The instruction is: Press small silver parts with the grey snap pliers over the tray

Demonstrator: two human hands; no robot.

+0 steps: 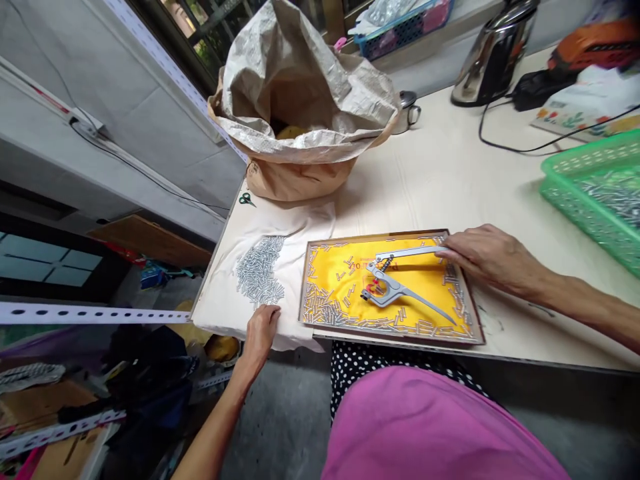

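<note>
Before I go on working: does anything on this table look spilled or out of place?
Yes, a little: short silver metal pieces lie scattered on the yellow tray lining around the hand pliers, and a loose heap sits outside the tray on white cloth.

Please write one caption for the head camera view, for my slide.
Right hand rests on snap pliers in a yellow-lined tray; left hand on white cloth.

A pink top (430, 427) over black polka-dot bottoms (390, 377).
</note>
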